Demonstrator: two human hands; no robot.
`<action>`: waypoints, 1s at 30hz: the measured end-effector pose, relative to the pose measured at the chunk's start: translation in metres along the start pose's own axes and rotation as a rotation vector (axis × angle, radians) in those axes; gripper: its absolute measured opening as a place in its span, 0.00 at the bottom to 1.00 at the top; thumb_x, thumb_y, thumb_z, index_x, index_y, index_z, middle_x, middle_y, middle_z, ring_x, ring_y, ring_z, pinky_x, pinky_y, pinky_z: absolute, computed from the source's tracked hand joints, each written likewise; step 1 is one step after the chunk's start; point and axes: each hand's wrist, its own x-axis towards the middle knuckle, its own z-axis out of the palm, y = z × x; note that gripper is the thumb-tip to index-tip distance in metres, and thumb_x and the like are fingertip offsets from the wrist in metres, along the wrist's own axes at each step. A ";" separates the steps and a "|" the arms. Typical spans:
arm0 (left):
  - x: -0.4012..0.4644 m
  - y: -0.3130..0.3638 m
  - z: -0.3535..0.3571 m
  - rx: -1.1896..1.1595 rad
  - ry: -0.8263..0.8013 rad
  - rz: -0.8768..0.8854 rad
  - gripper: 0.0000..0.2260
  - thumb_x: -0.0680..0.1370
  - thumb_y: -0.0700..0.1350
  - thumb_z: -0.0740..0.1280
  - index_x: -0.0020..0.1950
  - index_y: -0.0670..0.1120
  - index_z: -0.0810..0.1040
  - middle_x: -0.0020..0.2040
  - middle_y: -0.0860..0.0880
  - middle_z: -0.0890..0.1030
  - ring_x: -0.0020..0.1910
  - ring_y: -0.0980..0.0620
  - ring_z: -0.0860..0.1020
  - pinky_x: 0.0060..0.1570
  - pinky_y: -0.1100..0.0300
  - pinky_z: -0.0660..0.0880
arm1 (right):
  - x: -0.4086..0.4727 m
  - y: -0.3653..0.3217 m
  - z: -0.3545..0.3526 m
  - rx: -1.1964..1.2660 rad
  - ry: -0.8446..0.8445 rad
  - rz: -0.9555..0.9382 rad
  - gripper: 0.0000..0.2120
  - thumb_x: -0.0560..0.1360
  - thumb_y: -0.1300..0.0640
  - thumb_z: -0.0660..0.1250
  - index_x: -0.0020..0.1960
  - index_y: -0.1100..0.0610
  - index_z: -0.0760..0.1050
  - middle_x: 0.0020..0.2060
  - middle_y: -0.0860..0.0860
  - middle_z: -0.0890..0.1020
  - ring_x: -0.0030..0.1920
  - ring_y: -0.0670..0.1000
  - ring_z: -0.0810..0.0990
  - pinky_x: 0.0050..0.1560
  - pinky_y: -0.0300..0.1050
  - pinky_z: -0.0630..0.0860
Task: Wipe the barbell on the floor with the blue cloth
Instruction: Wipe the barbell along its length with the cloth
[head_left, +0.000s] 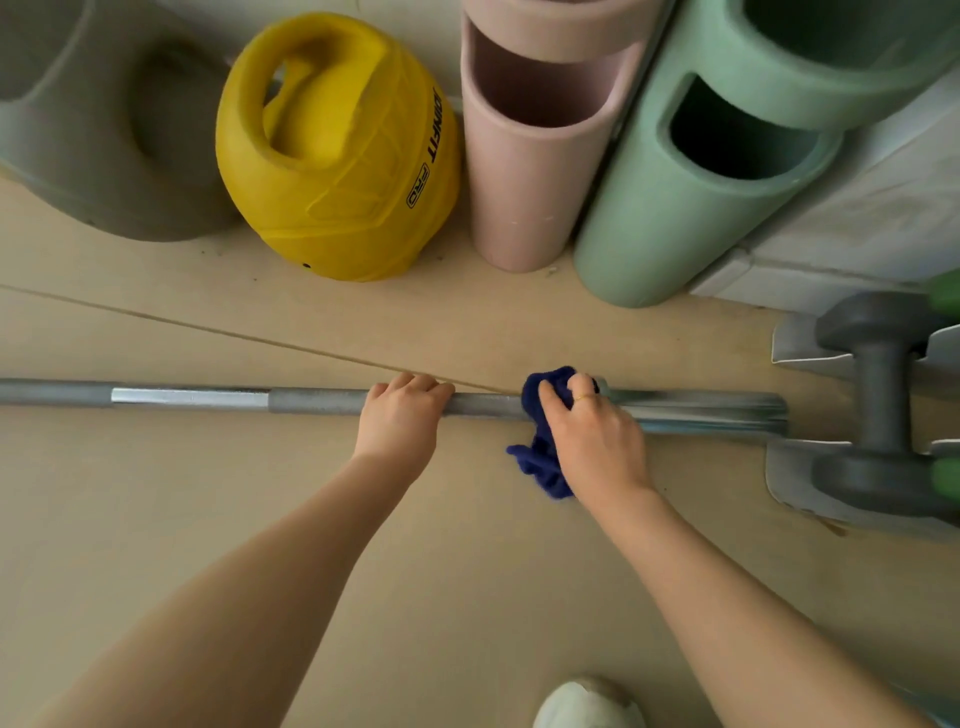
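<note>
A long grey metal barbell (311, 401) lies across the tan floor from the left edge to the right. My left hand (400, 423) grips the bar near its middle, fingers curled over the top. My right hand (592, 439) presses a dark blue cloth (540, 452) around the bar just right of the left hand, where the bar meets its shiny sleeve (717, 410). A loose tail of the cloth hangs onto the floor on the near side of the bar.
Beyond the bar stand a grey weight (104, 130), a yellow kettlebell-shaped weight (337, 156), a pink foam roller (530, 156) and a green one (691, 197). A grey dumbbell (878, 395) rests in a rack at the right. A white shoe (587, 706) shows at the bottom.
</note>
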 end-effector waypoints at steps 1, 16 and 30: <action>0.003 0.000 0.000 -0.007 -0.007 -0.016 0.21 0.75 0.33 0.59 0.65 0.48 0.73 0.58 0.49 0.78 0.59 0.45 0.72 0.53 0.55 0.66 | 0.000 -0.004 0.001 0.012 -0.005 0.054 0.27 0.47 0.54 0.80 0.46 0.56 0.82 0.37 0.56 0.80 0.21 0.52 0.75 0.19 0.37 0.68; 0.016 -0.003 -0.004 -0.010 -0.050 -0.043 0.21 0.77 0.35 0.57 0.66 0.52 0.71 0.59 0.51 0.77 0.59 0.48 0.71 0.56 0.56 0.65 | 0.005 -0.059 0.003 0.099 -0.048 0.125 0.25 0.55 0.57 0.75 0.53 0.53 0.80 0.40 0.55 0.81 0.17 0.50 0.73 0.17 0.35 0.67; -0.003 0.001 0.000 -0.042 -0.031 -0.062 0.17 0.77 0.37 0.61 0.64 0.49 0.72 0.58 0.50 0.75 0.58 0.47 0.71 0.52 0.58 0.64 | 0.013 -0.056 -0.022 0.335 -0.340 0.071 0.11 0.74 0.58 0.64 0.56 0.56 0.72 0.59 0.58 0.68 0.43 0.60 0.81 0.33 0.46 0.68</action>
